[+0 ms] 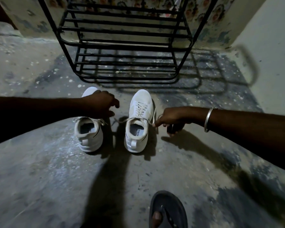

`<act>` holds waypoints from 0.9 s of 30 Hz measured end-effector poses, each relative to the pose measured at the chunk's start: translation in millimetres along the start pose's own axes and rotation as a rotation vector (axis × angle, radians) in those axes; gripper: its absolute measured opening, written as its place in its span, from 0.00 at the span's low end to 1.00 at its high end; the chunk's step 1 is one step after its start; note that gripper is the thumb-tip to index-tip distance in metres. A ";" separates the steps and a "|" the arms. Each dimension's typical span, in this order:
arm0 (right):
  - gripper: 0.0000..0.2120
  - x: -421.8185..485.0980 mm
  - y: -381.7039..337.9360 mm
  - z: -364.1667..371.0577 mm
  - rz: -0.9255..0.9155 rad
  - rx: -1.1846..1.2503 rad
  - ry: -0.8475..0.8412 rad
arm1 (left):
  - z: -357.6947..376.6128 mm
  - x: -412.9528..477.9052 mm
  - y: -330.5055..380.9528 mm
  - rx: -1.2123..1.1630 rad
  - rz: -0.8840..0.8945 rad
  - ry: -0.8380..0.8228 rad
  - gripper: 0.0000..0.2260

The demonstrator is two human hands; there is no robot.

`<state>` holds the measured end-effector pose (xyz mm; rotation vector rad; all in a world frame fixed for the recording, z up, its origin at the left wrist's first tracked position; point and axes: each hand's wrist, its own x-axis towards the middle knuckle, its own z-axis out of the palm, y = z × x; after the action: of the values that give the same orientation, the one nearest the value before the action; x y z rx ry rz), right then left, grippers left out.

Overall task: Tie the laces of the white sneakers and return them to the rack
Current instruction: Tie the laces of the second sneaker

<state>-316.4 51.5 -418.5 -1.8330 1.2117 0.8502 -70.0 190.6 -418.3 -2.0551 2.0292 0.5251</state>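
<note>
- Sandalled foot on the floor, lowest in frame.
- Right sneaker: long axis toe-first toward the rack; laces untied.
- Right hand pinches a lace end just beside that sneaker.
- Left hand, fingers loosely spread, hovers over the left sneaker, reaching for the other lace between the two sneakers.

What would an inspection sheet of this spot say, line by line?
Surface: worn, stained concrete floor.
Job's things: two white sneakers side by side, laces untied; black metal rack behind, its shelves bare.
Clutter: dark sandal on a foot, near edge.
Hands: left hand over the left sneaker; right hand pinches a lace end, bangle on wrist.
Cables: nothing seen.
Surroundings: peeling walls, dim light.
</note>
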 end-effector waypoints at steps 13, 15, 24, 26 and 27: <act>0.07 2.6 -15.4 25.1 -0.337 -0.015 0.172 | 16.7 9.0 43.2 -0.313 -0.022 0.008 0.07; 0.07 1.4 -15.0 27.5 -0.311 0.070 0.127 | 17.1 9.1 43.0 -0.446 -0.069 -0.033 0.04; 0.11 -1.2 -14.7 8.5 -0.159 0.373 -0.126 | 5.9 6.3 35.1 -0.437 -0.044 -0.053 0.05; 0.11 1.7 -13.2 3.0 -0.174 0.412 -0.173 | 1.3 5.0 35.0 -0.386 -0.031 -0.053 0.05; 0.11 3.1 -12.5 0.5 -0.186 0.415 -0.181 | -0.8 3.6 34.9 -0.346 -0.033 -0.056 0.03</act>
<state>-303.6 53.9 -418.5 -1.4712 0.9977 0.5926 -104.7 185.8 -415.5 -2.2241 1.9810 0.9756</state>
